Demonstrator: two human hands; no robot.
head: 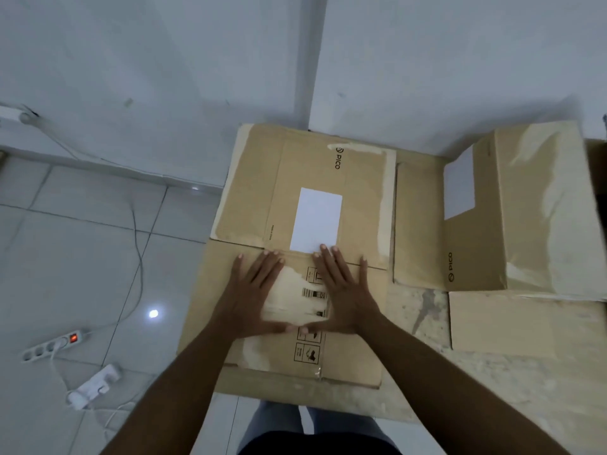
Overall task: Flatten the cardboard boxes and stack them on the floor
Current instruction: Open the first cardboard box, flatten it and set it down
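A flattened brown cardboard box (295, 178) with a white label and "PICO" print lies on the floor in front of me, on top of other flat cardboard. My left hand (253, 290) and my right hand (341, 290) both press flat on its near half, fingers straight and spread, thumbs almost meeting. To the right stands a second PICO box (512, 205), still box-shaped, its flaps spread out, with a white label on its side. Another flat cardboard sheet (512, 323) lies in front of that box.
White walls meet in a corner just behind the boxes. On the tiled floor (82, 241) to the left lie a power strip (56, 344) with a red lit switch, a white plug adapter (95, 385) and loose cables. My legs are at the bottom edge.
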